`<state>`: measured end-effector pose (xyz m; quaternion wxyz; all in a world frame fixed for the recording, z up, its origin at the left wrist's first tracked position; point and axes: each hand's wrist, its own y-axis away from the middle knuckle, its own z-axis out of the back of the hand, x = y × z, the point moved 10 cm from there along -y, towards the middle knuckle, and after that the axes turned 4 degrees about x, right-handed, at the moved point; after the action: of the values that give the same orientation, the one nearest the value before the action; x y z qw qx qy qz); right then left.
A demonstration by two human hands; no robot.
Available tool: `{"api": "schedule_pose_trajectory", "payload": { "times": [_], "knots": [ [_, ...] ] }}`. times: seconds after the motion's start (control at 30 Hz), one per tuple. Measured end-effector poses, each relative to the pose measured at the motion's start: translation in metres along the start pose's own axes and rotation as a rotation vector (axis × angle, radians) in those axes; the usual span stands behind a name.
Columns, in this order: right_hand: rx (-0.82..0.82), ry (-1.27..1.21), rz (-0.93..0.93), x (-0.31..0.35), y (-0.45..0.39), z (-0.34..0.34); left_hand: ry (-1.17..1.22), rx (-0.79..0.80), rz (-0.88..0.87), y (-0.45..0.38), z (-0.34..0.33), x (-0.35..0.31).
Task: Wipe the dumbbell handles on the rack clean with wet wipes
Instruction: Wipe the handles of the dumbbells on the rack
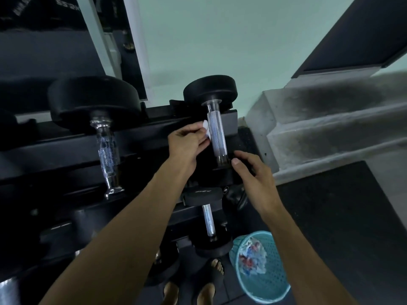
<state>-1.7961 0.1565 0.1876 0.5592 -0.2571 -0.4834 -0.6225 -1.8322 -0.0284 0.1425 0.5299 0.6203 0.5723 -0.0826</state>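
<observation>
Head view. Readable writing scarce: a white number, seemingly "3", on a round cap (pixel 225 190) of the lower tier; embossed lettering on a black weight head (pixel 203 194) too faint to read; mirrored white letters at top left blurred.

Knurled chrome handle (pixel 217 137) of the right top-tier dumbbell (pixel 211 89), cylindrical, cross-hatched, between round black rubbery heads. Lay at the right end of the black metal rack (pixel 141 137). Left hand (pixel 187 144) just beside that handle, fingers curled, pinching a small white wet wipe (pixel 206 130) against its left side. Right hand (pixel 253 170) curled over the near black head of the same dumbbell, thumb on top, gripping its edge.

Second dumbbell handle (pixel 108 150) to the left, shinier, patterned chrome. Lower tier: a smaller dumbbell with a smooth silver handle (pixel 208 221).

On the floor, a turquoise perforated plastic basket (pixel 277 282) holding crumpled wipes (pixel 253 256). Dark rubber mat (pixel 341 216), grey concrete steps (pixel 330 128), pale green wall (pixel 220 40). Sandalled feet (pixel 207 282) at bottom.
</observation>
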Motion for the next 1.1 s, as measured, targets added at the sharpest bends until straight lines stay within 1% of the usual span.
{"api": "schedule_pose_trajectory", "payload": {
  "times": [0.1,0.17,0.23,0.3,0.37,0.43,0.53,0.6,0.7,0.73,0.77,0.83,0.87,0.93,0.97,1.03,1.1],
  "knots": [
    [0.060,-0.022,0.000,-0.005,0.000,-0.005,0.077,-0.065,-0.068,-0.013,-0.005,-0.018],
    [0.079,-0.014,0.000,-0.010,-0.002,-0.007,0.126,-0.108,-0.058,-0.021,-0.007,-0.022],
    [0.081,-0.014,0.000,-0.012,-0.003,-0.008,0.093,-0.079,-0.017,-0.013,-0.008,-0.010],
    [0.071,-0.028,0.005,-0.014,-0.002,-0.008,-0.009,-0.031,0.030,0.001,-0.002,0.009],
    [0.076,-0.042,0.007,-0.015,-0.001,-0.008,-0.059,-0.005,0.024,0.007,0.004,0.015],
    [0.088,-0.030,0.008,-0.015,-0.002,-0.008,-0.044,-0.020,-0.023,-0.003,0.001,0.000],
    [0.088,0.007,0.019,-0.013,-0.002,-0.007,0.043,-0.102,-0.080,-0.022,-0.006,-0.026],
    [0.081,0.009,0.021,-0.013,-0.002,-0.006,-0.028,-0.083,-0.065,-0.019,-0.006,-0.021],
    [0.075,0.012,0.018,-0.015,0.000,-0.007,-0.340,-0.019,0.019,0.003,0.011,0.007],
    [0.079,0.015,0.016,-0.015,0.000,-0.008,-0.391,-0.009,0.028,0.009,0.015,0.011],
    [0.083,0.019,0.016,-0.015,0.000,-0.009,-0.389,-0.005,0.029,0.010,0.016,0.010],
    [0.094,0.019,0.019,-0.014,0.000,-0.012,-0.253,-0.045,0.012,0.001,0.010,-0.006],
    [0.095,0.017,0.019,-0.014,0.000,-0.013,-0.185,-0.081,-0.021,-0.006,0.005,-0.019],
    [0.080,0.016,0.030,-0.014,0.000,-0.014,-0.129,-0.141,-0.095,-0.018,-0.004,-0.041],
    [0.071,0.011,0.032,-0.014,0.000,-0.014,-0.154,-0.145,-0.127,-0.019,-0.006,-0.044],
    [0.055,-0.007,0.034,-0.014,0.001,-0.014,-0.282,-0.105,-0.152,-0.008,-0.004,-0.035],
    [0.052,-0.016,0.033,-0.013,0.003,-0.013,-0.450,-0.032,-0.123,0.011,0.005,-0.011]
  ]
}}
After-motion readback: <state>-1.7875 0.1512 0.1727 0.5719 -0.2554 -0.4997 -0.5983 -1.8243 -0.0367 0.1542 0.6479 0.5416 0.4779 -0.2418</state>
